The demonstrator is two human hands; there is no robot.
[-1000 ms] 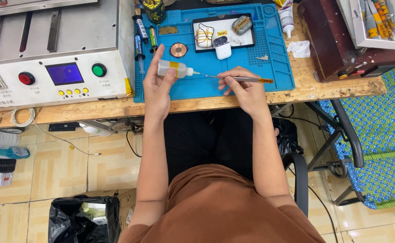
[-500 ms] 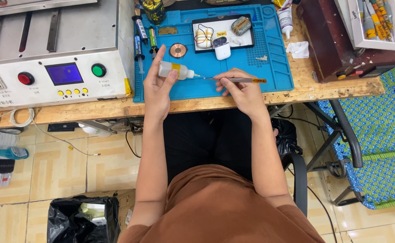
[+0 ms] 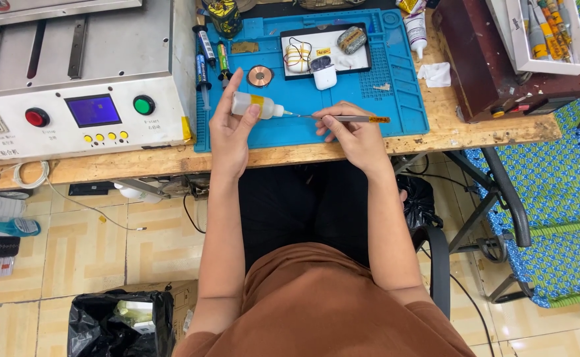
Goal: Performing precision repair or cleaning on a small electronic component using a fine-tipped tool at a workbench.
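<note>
From the head camera, the left hand (image 3: 229, 135) has its fingers wrapped around one small white squeeze bottle (image 3: 253, 104), held on its side just above the blue work mat (image 3: 303, 132), nozzle pointing right. The right hand (image 3: 354, 132) pinches one thin metal tool (image 3: 343, 119) with an orange end, its fingers closed on the shaft, and the tool's tip meets the bottle's nozzle between the two hands. As a judgement, the work is at an early stage: liquid is being taken onto the tip, and nothing on the mat looks joined or treated yet. On the mat lie one copper coil disc (image 3: 259, 76), one white tray (image 3: 356, 63) and one small white earbud case (image 3: 324, 74), apart from both hands. To the left stands one grey machine (image 3: 72, 79) with one red button, one green button and four small yellow ones.
</note>
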